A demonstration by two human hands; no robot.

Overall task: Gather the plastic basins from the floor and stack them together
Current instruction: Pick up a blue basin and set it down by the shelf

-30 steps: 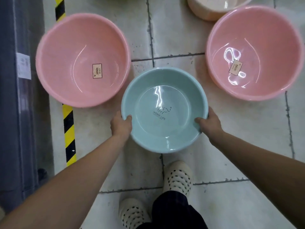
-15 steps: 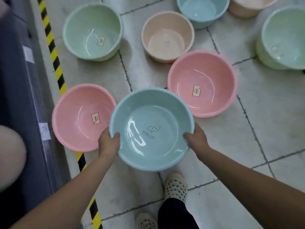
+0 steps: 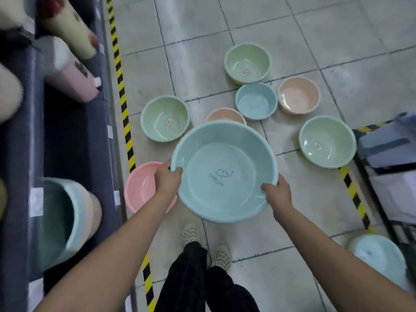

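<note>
Big blue basin [image 3: 222,172] held up above the tiled floor [image 3: 292,41], between both hands. Left hand [image 3: 167,180] grips its left rim, right hand [image 3: 278,193] grips the right rim, thumbs inside. Pink basin [image 3: 140,185] on floor just beside left hand.

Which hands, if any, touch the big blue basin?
Touching, both. Head view: left hand and right hand grip the big blue basin's rim, thumbs inside.

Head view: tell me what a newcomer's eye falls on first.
The large blue basin at centre, gripped by its rim between the left hand and the right hand. Beyond it, green basins, peach basins and a small blue basin sit scattered on the tiled floor; a pink basin lies behind the left hand, beside the yellow-black tape.
</note>
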